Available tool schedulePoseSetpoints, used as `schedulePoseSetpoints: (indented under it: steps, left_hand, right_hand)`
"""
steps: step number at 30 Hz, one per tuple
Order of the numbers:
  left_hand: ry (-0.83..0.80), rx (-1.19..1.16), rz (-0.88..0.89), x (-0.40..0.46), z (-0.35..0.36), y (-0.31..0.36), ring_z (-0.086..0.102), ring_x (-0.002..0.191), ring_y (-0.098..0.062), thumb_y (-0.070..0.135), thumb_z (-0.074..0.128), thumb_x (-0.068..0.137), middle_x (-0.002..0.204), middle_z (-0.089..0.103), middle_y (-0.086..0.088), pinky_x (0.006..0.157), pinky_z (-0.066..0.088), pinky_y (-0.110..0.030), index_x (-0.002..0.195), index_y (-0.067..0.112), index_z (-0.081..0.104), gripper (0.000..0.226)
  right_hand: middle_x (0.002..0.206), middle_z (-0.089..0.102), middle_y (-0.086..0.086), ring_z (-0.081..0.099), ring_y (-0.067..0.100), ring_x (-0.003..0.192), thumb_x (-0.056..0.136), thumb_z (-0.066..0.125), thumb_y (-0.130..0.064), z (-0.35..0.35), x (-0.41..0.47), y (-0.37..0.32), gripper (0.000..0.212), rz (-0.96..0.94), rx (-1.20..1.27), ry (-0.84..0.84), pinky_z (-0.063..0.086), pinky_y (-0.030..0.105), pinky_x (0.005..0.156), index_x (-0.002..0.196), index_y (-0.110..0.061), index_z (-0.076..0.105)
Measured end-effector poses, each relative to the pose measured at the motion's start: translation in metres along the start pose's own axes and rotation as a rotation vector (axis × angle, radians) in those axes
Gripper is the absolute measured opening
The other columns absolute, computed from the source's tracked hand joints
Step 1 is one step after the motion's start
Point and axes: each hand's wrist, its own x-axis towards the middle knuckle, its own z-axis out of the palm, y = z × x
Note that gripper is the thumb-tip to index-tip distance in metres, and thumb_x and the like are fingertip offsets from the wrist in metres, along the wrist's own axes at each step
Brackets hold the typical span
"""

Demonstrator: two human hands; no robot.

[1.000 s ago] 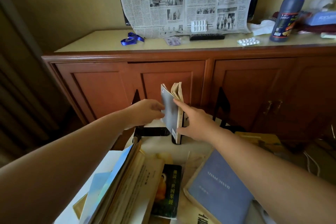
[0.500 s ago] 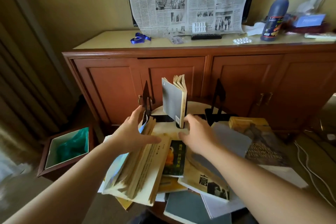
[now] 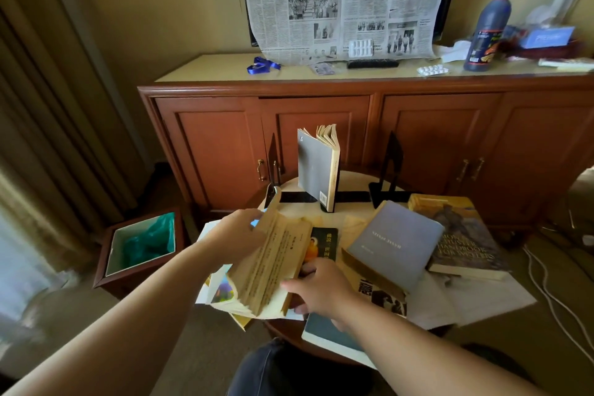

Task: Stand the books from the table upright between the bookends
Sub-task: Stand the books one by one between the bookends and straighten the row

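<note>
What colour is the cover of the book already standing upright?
Grey, on the upright book, seen in the head view.

Wooden sideboard [image 3: 321, 138] behind has a newspaper [image 3: 347, 0] draped over it, dark bottle [image 3: 487, 29] toward its right end, bin [image 3: 141, 247] on the floor.

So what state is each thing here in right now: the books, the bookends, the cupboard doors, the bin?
Grey book: upright between the bookends, pages fanned.
Yellowed book: tilted up off the pile, gripped by the left hand and right hand.
Blue-grey book: lying flat.
Bookends: upright, set apart.
Cabinet doors: closed.
Bin: open, lined.
</note>
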Motion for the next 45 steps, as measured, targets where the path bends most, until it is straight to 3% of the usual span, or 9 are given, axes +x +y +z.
schedulePoseSetpoints:
  steps: [7, 12, 16, 21, 26, 30, 35, 40, 45]
  left_hand:
    - [0.017, -0.413, -0.017, -0.013, -0.005, 0.013, 0.075, 0.088, -0.024, 0.002, 0.049, 0.096, 0.104, 0.074, 0.0, 0.063, 0.062, -0.036, 0.12, 0.037, 0.064, 0.044]
    - [0.064, -0.707, -0.026, -0.007, 0.006, 0.032, 0.07, 0.09, -0.027, -0.005, 0.047, 0.098, 0.107, 0.068, -0.009, 0.057, 0.059, -0.032, 0.13, 0.021, 0.057, 0.043]
    - [0.08, -0.855, -0.027, 0.005, 0.022, 0.043, 0.068, 0.098, -0.038, -0.007, 0.044, 0.096, 0.12, 0.06, -0.013, 0.058, 0.063, -0.045, 0.139, 0.047, 0.036, 0.07]
    - [-0.04, -0.938, -0.003, 0.019, 0.054, 0.059, 0.066, 0.095, -0.039, -0.01, 0.037, 0.096, 0.125, 0.063, -0.025, 0.069, 0.063, -0.053, 0.125, 0.024, 0.066, 0.053]
    - [0.041, -0.987, -0.12, 0.03, 0.061, 0.058, 0.062, 0.086, -0.039, 0.001, 0.043, 0.094, 0.118, 0.06, -0.024, 0.053, 0.058, -0.04, 0.11, 0.023, 0.078, 0.045]
    - [0.026, -0.899, -0.083, 0.028, 0.057, 0.06, 0.063, 0.088, -0.036, 0.002, 0.044, 0.097, 0.114, 0.06, -0.019, 0.054, 0.058, -0.037, 0.112, 0.024, 0.076, 0.042]
    - [0.016, -0.85, -0.029, 0.022, 0.055, 0.064, 0.064, 0.088, -0.034, 0.003, 0.044, 0.098, 0.114, 0.063, -0.018, 0.056, 0.058, -0.035, 0.115, 0.027, 0.074, 0.042]
    - [0.013, -0.849, 0.01, 0.019, 0.057, 0.073, 0.066, 0.099, -0.039, 0.005, 0.046, 0.097, 0.119, 0.064, -0.015, 0.066, 0.062, -0.042, 0.11, 0.034, 0.077, 0.045]
    - [-0.016, -1.004, 0.033, 0.017, 0.058, 0.086, 0.067, 0.1, -0.041, 0.004, 0.046, 0.098, 0.121, 0.065, -0.019, 0.067, 0.061, -0.043, 0.112, 0.031, 0.078, 0.044]
  right_hand:
    - [0.09, 0.078, -0.003, 0.076, 0.021, 0.084, 0.084, 0.069, -0.015, -0.027, 0.006, -0.023, 0.015, -0.01, 0.012, 0.132, 0.065, 0.044, 0.077, 0.095, -0.025, 0.075]
    - [0.093, 0.074, 0.003, 0.069, 0.029, 0.084, 0.095, 0.058, -0.012, -0.077, -0.005, -0.046, 0.019, -0.116, -0.076, 0.242, 0.048, 0.03, 0.067, 0.093, -0.026, 0.071]
    - [0.09, 0.072, 0.006, 0.06, 0.021, 0.077, 0.092, 0.056, -0.005, -0.117, -0.013, -0.051, 0.024, -0.136, -0.05, 0.323, 0.041, 0.03, 0.064, 0.083, -0.023, 0.069]
    - [0.094, 0.066, -0.009, 0.062, 0.011, 0.088, 0.095, 0.056, -0.005, -0.152, -0.013, -0.032, 0.024, -0.079, -0.036, 0.352, 0.057, 0.044, 0.086, 0.104, -0.026, 0.065]
    - [0.105, 0.064, -0.008, 0.065, 0.01, 0.09, 0.097, 0.061, -0.009, -0.168, -0.011, -0.005, 0.051, -0.026, -0.026, 0.393, 0.056, 0.03, 0.063, 0.142, -0.028, 0.046]
    - [0.121, 0.056, -0.003, 0.065, 0.011, 0.085, 0.096, 0.066, -0.019, -0.163, -0.01, -0.006, 0.049, -0.083, -0.385, 0.362, 0.055, 0.019, 0.056, 0.139, -0.034, 0.048]
    - [0.126, 0.047, -0.005, 0.038, 0.024, 0.12, 0.093, 0.062, -0.047, -0.142, -0.005, -0.014, 0.028, -0.255, -1.107, 0.42, 0.041, 0.045, 0.099, 0.119, -0.038, 0.068]
    - [0.102, 0.064, -0.015, 0.063, 0.012, 0.097, 0.097, 0.06, -0.021, -0.131, 0.003, -0.014, 0.019, -0.241, -0.684, 0.153, 0.056, 0.034, 0.087, 0.09, -0.036, 0.069]
    - [0.089, 0.072, -0.016, 0.066, 0.005, 0.086, 0.096, 0.065, -0.027, -0.149, -0.002, -0.01, 0.013, -0.328, -0.478, 0.292, 0.057, 0.038, 0.084, 0.088, -0.032, 0.073]
